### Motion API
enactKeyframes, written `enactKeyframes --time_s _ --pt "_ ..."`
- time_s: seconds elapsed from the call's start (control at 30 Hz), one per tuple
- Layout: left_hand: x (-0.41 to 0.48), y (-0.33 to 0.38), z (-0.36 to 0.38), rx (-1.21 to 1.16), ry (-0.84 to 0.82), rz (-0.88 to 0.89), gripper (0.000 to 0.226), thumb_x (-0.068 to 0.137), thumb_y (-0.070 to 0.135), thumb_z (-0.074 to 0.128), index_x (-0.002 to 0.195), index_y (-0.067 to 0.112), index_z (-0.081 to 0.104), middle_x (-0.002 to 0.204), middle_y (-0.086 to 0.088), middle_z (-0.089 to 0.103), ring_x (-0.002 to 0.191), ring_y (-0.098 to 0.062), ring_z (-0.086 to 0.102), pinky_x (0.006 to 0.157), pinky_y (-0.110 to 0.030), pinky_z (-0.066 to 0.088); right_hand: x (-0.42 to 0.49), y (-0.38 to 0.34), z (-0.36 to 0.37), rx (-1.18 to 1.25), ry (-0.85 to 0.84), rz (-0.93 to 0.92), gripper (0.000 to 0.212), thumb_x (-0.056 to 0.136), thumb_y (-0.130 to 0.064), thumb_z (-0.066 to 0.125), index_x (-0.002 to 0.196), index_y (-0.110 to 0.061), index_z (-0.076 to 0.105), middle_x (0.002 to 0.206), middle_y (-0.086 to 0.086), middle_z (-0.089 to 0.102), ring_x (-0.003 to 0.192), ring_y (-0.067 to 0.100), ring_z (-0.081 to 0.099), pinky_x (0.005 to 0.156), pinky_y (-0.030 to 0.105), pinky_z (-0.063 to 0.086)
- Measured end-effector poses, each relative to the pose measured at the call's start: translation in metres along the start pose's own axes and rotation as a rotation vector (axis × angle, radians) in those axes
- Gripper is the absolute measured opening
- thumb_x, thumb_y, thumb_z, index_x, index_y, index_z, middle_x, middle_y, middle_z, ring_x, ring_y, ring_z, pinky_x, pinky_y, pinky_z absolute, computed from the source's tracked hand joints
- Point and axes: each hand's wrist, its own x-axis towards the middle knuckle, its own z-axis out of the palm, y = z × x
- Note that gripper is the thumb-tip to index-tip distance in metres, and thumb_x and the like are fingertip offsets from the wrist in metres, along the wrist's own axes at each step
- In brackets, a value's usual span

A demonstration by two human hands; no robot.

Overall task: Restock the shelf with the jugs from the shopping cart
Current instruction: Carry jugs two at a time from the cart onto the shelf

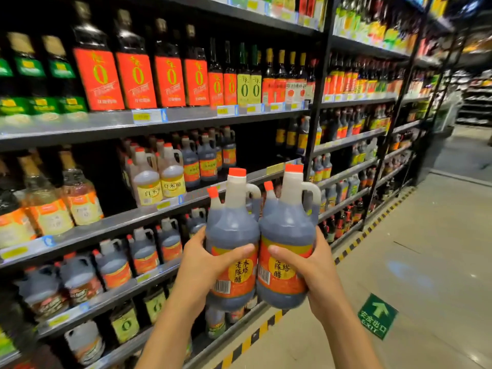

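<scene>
I hold two dark vinegar jugs upright and side by side in front of the shelf unit [149, 217]. Each has an orange cap, a loop handle and an orange label. My left hand [205, 258] grips the left jug [233, 235] around its belly. My right hand [306, 262] grips the right jug [287, 233] the same way. The two jugs touch each other. Matching jugs [143, 251] stand in a row on the shelf board lower left of my hands. The shopping cart is out of view.
Shelves run along the left, packed with tall dark bottles [138, 73] above and pale vinegar jugs [159, 179] at mid height. A black-and-yellow striped strip [354, 245] edges the shelf base. Beige aisle floor with a green exit sticker [378, 315] lies to the right.
</scene>
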Motion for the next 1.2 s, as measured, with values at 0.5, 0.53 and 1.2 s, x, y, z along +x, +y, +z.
enactKeyframes --time_s 0.5,0.53,1.2 --pt "0.191 -0.035 0.051 -0.023 -0.104 -0.031 0.077 0.044 0.04 0.092 0.114 0.028 0.063 0.101 0.007 0.075 0.087 -0.011 0.073 0.072 -0.033 0.059 0.182 0.042 -0.037 -0.074 0.058 -0.03 0.088 0.051 -0.035 0.09 0.131 -0.03 0.054 0.121 0.001 0.07 0.102 0.025 0.071 0.082 0.047 0.059" --pt "0.201 -0.038 0.054 -0.021 -0.103 -0.036 0.079 0.045 0.041 0.095 0.116 0.027 0.063 0.103 0.006 0.075 0.09 -0.013 0.073 0.076 -0.037 0.059 0.193 0.045 -0.04 -0.07 0.047 -0.024 0.088 0.051 -0.035 0.09 0.131 -0.03 0.054 0.121 0.001 0.069 0.102 0.024 0.071 0.082 0.047 0.059" --pt "0.375 -0.055 0.17 0.169 0.395 0.033 0.068 0.044 0.034 0.091 0.105 0.039 0.06 0.096 0.021 0.071 0.087 0.006 0.067 0.069 -0.018 0.054 0.461 0.089 -0.124 -0.003 -0.352 0.013 0.086 0.043 -0.038 0.091 0.12 -0.029 0.055 0.115 -0.002 0.07 0.1 0.019 0.071 0.08 0.041 0.06"
